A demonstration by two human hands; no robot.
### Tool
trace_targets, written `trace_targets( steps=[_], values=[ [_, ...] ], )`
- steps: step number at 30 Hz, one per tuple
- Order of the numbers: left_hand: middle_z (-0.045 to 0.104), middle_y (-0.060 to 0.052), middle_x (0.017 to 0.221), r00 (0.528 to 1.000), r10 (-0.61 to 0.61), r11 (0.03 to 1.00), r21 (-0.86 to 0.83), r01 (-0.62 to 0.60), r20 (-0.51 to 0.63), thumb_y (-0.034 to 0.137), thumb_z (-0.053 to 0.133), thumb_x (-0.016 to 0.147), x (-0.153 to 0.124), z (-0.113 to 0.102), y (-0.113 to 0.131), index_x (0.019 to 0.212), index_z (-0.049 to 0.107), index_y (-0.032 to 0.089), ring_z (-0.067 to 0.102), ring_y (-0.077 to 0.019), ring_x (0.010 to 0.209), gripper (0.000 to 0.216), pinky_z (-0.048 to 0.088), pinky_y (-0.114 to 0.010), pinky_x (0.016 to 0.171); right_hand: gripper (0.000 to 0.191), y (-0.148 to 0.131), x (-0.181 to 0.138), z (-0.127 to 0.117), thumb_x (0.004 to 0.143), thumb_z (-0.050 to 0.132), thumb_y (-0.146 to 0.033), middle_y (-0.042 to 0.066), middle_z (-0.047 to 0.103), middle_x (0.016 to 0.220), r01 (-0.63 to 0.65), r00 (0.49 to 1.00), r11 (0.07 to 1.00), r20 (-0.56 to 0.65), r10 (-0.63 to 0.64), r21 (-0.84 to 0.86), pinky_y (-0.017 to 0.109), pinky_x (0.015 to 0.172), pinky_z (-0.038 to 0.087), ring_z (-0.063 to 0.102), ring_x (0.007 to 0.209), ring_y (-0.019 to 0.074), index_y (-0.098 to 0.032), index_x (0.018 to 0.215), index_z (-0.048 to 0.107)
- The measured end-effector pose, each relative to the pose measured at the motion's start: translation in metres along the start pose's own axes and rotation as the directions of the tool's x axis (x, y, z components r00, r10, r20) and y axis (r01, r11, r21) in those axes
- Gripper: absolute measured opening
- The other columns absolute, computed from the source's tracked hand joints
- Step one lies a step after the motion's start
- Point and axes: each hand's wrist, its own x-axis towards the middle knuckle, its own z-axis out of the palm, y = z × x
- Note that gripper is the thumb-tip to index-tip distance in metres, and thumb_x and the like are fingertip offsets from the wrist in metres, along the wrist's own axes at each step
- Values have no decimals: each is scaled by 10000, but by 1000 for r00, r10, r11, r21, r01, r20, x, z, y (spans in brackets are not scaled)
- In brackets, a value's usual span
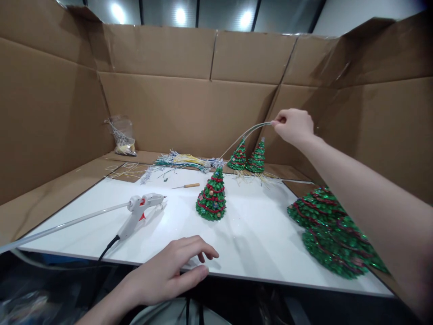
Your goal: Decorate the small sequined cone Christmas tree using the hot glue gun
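Observation:
Pinched in the fingers of my right hand (pixel 293 126), raised at the right, are a few thin pale wires (pixel 252 130). Their far ends arc down to the left, toward the tip of a small green tinsel Christmas tree (pixel 211 198) with red garland and little ornaments; I cannot tell whether they touch it. That tree stands upright on the white board (pixel 250 253). My left hand (pixel 179 268) hovers at the board's front edge, fingers apart and holding nothing. A white hot glue gun (pixel 137 214) with a long glue stick lies to its left.
Behind the tree lie a wooden-handled awl (pixel 191 185) and a bundle of coloured wires (pixel 189 160). Two finished-looking trees (pixel 256 158) stand at the back; several more trees (pixel 334 239) lie at the right. A plastic bag (pixel 124 137) leans by the cardboard wall (pixel 169 108).

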Motion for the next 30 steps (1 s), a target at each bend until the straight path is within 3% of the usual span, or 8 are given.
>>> trace_targets(
  steps=[4,7,11,17,20,23,27,30],
  values=[
    [586,-22,1114,1000,0,1000,-7,0,9,223,439,919,1,1,0,1130,541,234,537,-152,1003,234,394,-245,886,224,-1,2,14,779,564,-269,133,690,866,-95,992,967,-64,113,237,310,671,370,586,822,195,-100,857,689],
    [590,-25,1104,1000,-6,1000,-5,6,13,237,442,919,1,1,0,1124,544,235,542,-155,985,229,401,-249,873,180,-6,-5,43,728,597,-273,99,692,804,-144,988,933,-8,155,331,301,649,409,587,748,203,-141,806,692],
    [595,-23,1090,1000,-9,1000,2,9,8,246,441,920,0,1,0,1117,548,238,548,-154,966,224,406,-251,863,175,-17,-27,91,710,591,-295,54,674,719,-242,963,887,207,171,393,279,608,429,584,652,182,-166,779,687],
    [593,-17,1082,1000,-19,1000,14,19,24,237,451,916,2,1,-2,1120,549,237,549,-146,962,226,402,-244,867,101,-22,-56,133,576,699,-286,11,633,559,-188,904,900,427,3,392,252,563,410,582,607,169,-188,555,685],
    [597,-19,1076,999,-21,1000,18,21,27,244,452,917,4,2,-3,1116,554,237,552,-149,959,224,403,-248,865,131,-20,-60,134,528,741,-320,5,635,539,-165,877,902,479,-51,400,248,550,407,583,598,168,-197,523,697],
    [603,-22,1068,999,-7,1000,21,7,37,245,454,915,5,3,-3,1113,559,236,558,-152,953,224,405,-252,863,139,-17,-61,127,540,745,-319,12,626,531,-156,889,903,456,-49,401,261,551,398,570,586,169,-185,546,711],
    [601,-20,1084,999,13,999,29,-14,35,237,453,918,6,1,1,1116,554,232,554,-148,978,223,402,-248,874,215,-17,-60,107,653,685,-360,29,627,588,-121,948,894,318,-26,433,276,586,393,557,610,170,-155,690,737],
    [597,-19,1094,999,30,999,37,-30,23,231,447,923,9,-3,6,1119,550,226,550,-144,994,221,396,-247,892,276,-19,-56,85,744,609,-381,51,641,663,-82,990,876,138,18,475,292,627,399,555,657,178,-143,809,733]
  ],
)
